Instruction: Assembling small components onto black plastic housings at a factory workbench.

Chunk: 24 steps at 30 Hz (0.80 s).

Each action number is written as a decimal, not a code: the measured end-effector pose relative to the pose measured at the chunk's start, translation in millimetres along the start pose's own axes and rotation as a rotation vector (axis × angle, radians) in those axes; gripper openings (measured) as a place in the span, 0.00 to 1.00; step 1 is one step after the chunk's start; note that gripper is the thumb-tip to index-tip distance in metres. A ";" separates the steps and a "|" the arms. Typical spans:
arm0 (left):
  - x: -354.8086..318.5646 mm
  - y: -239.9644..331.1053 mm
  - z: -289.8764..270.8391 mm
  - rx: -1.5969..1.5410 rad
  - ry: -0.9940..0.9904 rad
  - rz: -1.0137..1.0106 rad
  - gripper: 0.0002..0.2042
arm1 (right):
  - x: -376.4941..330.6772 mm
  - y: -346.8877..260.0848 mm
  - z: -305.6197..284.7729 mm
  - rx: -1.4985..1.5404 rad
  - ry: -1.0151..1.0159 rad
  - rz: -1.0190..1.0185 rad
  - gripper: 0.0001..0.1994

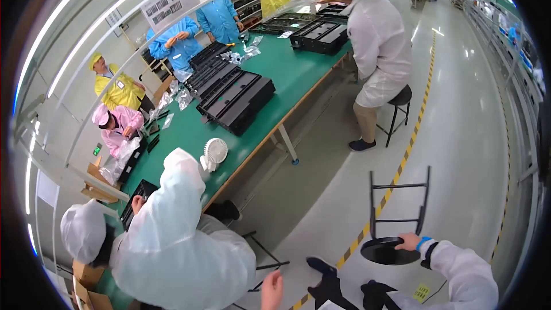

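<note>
My right hand [408,242], in a white sleeve with a blue wristband, grips the rim of a black round stool [383,251]. The stool is upside down, its seat low near my legs and its thin black legs pointing up. My left hand [271,289] hangs at the lower edge with nothing in it, fingers loosely apart. It is close to the back of a seated person in a white coat [172,235], who bends over the near end of the green table [183,138]. My dark shoes show below, between my hands.
The long green table carries stacks of black trays [238,100], clear bags and a small white fan [213,154]. Several people work around it; one in white sits on a black stool [399,100]. Yellow-black floor tape [402,163] runs along the aisle. Cardboard boxes [86,287] stand lower left.
</note>
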State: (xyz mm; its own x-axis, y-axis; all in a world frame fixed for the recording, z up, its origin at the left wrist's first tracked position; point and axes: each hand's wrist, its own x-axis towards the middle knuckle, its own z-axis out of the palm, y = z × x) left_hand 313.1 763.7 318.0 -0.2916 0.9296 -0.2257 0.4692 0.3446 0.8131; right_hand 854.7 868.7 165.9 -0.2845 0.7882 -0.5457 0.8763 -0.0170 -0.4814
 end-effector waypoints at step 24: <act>519.5 132.4 24.6 0.530 0.638 0.287 0.07 | 621.9 -235.2 -87.6 -0.443 -0.553 -0.282 0.40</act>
State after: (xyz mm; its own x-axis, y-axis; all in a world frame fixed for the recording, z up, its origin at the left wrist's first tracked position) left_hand 244.3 1295.5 295.2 -0.4388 0.7936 0.4215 0.8753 0.2715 0.4001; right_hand 505.8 1416.8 -0.2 -0.5717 0.3010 -0.7633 0.7826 0.4796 -0.3970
